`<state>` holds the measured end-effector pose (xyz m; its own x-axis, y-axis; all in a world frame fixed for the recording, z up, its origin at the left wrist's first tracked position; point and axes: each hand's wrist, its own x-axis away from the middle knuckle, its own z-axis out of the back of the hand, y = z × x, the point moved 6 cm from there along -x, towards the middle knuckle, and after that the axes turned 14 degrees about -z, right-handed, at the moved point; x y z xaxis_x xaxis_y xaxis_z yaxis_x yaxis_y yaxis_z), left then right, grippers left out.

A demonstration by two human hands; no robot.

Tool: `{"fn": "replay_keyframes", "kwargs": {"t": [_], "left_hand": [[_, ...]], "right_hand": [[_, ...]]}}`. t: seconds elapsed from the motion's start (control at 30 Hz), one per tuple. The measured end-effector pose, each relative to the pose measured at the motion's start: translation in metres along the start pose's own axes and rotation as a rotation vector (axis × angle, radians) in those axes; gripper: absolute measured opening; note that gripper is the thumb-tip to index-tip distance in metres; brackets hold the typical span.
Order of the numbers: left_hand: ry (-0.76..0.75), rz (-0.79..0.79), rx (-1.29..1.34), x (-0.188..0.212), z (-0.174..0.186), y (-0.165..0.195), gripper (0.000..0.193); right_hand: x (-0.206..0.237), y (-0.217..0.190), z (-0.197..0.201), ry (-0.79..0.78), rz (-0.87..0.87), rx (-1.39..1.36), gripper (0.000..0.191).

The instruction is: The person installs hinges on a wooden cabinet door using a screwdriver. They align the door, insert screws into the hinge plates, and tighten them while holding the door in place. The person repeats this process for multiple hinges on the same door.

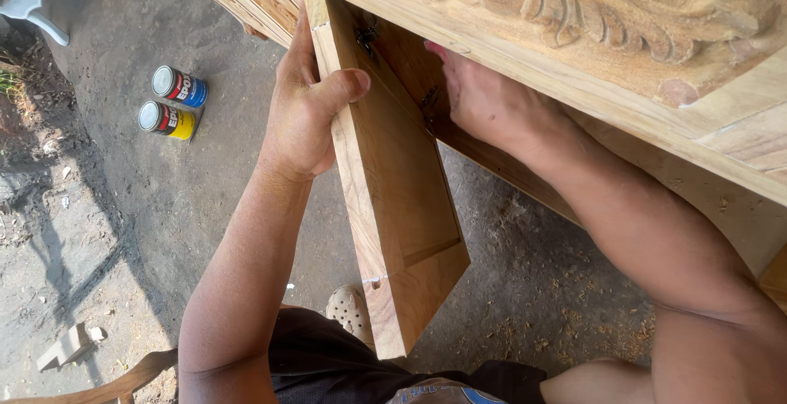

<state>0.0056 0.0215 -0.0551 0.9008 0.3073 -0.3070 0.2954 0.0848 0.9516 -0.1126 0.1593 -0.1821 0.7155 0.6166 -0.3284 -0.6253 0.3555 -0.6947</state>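
From the head camera, one wooden door panel (393, 207) hangs open from one carved wooden cabinet (574, 10), and two bare hands work on it. Two small round tins lie side by side on the ground well to the left of the panel, one with a blue body (179, 86), one with a yellow body (167, 118). One pale perforated clog (349, 309) shows just left of the panel's lower end.

The left hand (305, 113) clasps the panel's outer edge near its top, thumb pressed across the front edge and fingers wrapped behind, pinching the board between them. The right hand (484, 100) reaches in on the far side of the panel, under the cabinet's carved rail; its fingers are curled toward the hinge area, but the rail and the panel hide the tips, so I cannot tell what they press or hold. One dark metal hinge (366, 35) shows at the panel's top, against the cabinet.

Left of the panel lies bare grey dirt floor (205, 207) with a small wood offcut (65, 346); right of it, sawdust scatters the ground. A curved chair back (123, 381) sits below and left.

The panel is unfinished light timber, long and narrow, with a recessed centre field and a raised frame, its lower end tilted toward the camera.
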Motion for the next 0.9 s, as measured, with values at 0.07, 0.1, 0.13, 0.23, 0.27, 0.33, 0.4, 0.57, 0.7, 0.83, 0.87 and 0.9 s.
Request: {"fn": "replay_keyframes", "kwargs": {"t": [0.07,0.1,0.13,0.23,0.27,0.33,0.4,0.57,0.7,0.83,0.87,0.9], "left_hand": [[0.0,0.06,0.006,0.001,-0.002,-0.001,0.105],[-0.008,0.048,0.022,0.001,-0.003,0.001,0.103],[-0.017,0.022,0.04,0.001,-0.006,0.004,0.102],[-0.002,0.024,0.095,0.001,-0.008,0.009,0.1],[0.01,0.061,0.12,0.002,-0.009,0.008,0.099],[0.024,0.066,0.112,0.003,-0.009,0.009,0.099],[0.008,0.03,0.113,0.001,-0.011,0.012,0.098],[0.037,0.081,0.097,0.004,-0.01,0.01,0.094],[0.036,0.01,0.015,0.004,-0.009,0.015,0.096],[0.002,-0.06,0.004,0.001,-0.011,0.02,0.094],[0.014,-0.086,-0.009,0.001,-0.01,0.022,0.095],[0.027,-0.043,-0.008,0.003,-0.008,0.02,0.095]], "right_hand": [[0.005,0.005,-0.002,0.017,-0.094,0.612,0.054],[0.007,-0.001,0.004,0.068,-0.046,0.51,0.041],[0.007,-0.008,0.014,0.128,0.012,0.413,0.029],[-0.015,-0.003,0.032,-0.104,-0.217,-0.228,0.024],[-0.016,0.0,0.029,-0.27,-0.376,-0.506,0.03],[-0.016,-0.003,0.028,-0.361,-0.51,-0.535,0.027],[-0.018,-0.017,0.044,-0.062,-0.311,-0.154,0.031],[-0.001,-0.033,0.04,0.131,-0.015,0.12,0.028],[-0.013,0.0,0.025,-0.408,-0.569,-0.692,0.029],[-0.002,-0.044,0.063,0.347,-0.02,0.264,0.033],[0.019,-0.07,0.063,0.712,0.239,0.724,0.038],[0.014,-0.062,0.062,0.489,0.141,0.362,0.032]]}}
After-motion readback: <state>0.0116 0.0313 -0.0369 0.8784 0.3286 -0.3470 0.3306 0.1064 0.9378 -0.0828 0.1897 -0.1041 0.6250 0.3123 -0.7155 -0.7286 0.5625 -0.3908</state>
